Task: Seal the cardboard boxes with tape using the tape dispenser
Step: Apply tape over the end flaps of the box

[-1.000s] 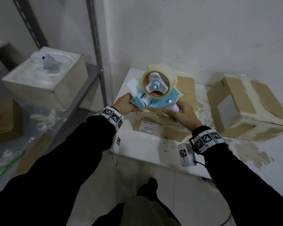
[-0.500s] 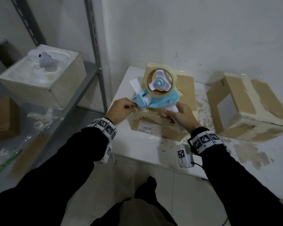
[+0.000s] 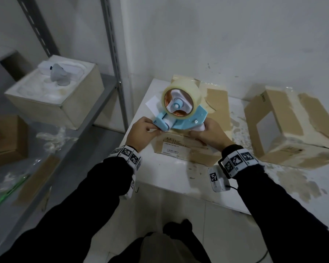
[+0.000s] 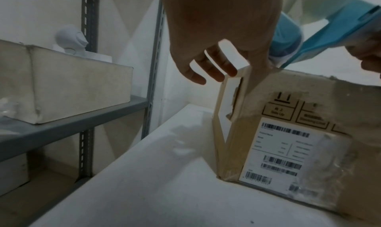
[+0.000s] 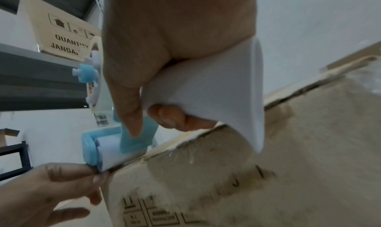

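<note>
The cardboard box (image 3: 190, 149) sits at the near left of the worktop (image 3: 169, 177), the tape dispenser (image 3: 179, 114) resting on its near top edge, roller end pointing left. The right hand (image 3: 209, 135) is wrapped round the white handle; the left hand (image 3: 142, 131), nearer the roller, pinches the tape end (image 4: 250, 77) between thumb and forefinger, apparently drawing it down over the box's front corner.

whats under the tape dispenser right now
The tape dispenser sits over the near top edge of a cardboard box on the white table. Whether the box seam beneath is taped is hidden by the dispenser and both hands.
</note>
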A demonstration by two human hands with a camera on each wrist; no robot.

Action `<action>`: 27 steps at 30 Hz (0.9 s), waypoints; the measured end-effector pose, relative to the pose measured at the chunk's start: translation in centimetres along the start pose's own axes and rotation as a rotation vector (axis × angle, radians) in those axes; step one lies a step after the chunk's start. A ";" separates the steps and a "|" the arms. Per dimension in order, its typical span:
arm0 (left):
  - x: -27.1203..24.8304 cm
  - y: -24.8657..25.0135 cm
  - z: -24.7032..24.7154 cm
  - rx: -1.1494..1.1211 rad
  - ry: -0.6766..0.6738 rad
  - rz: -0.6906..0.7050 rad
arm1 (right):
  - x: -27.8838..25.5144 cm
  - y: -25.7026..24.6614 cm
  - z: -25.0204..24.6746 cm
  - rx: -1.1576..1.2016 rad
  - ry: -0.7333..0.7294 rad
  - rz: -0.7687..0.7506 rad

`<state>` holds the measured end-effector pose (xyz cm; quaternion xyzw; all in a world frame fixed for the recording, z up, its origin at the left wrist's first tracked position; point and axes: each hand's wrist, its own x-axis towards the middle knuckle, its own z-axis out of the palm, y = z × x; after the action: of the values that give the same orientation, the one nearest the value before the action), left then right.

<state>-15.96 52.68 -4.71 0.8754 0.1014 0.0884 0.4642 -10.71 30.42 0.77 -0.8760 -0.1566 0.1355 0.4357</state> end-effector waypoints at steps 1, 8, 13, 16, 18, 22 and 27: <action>0.0 -0.1 0.1 0.029 -0.003 -0.012 | 0.0 -0.1 -0.2 -0.038 0.006 -0.023; 0.0 -0.7 1.0 0.117 0.070 -0.022 | -0.7 -0.4 -1.4 -0.219 0.010 -0.065; -0.1 -0.2 1.6 0.169 0.056 0.016 | -1.2 0.5 -2.4 -0.313 0.002 -0.088; -0.3 0.6 1.7 0.205 0.058 0.025 | -1.4 1.3 -3.4 -0.290 -0.004 -0.096; -0.3 1.3 1.8 0.219 0.066 0.026 | -1.4 2.0 -4.0 -0.267 -0.003 -0.097; -0.5 2.9 2.5 0.404 0.108 0.111 | -1.2 3.3 -4.6 -0.198 -0.024 -0.048; -1.5 3.3 3.9 0.501 0.228 0.311 | -0.9 3.6 -4.7 -0.088 -0.032 0.012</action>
<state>-16.16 47.36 -4.27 0.9520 0.0363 0.2283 0.2005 -9.22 24.66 0.70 -0.8929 -0.1640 0.1451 0.3934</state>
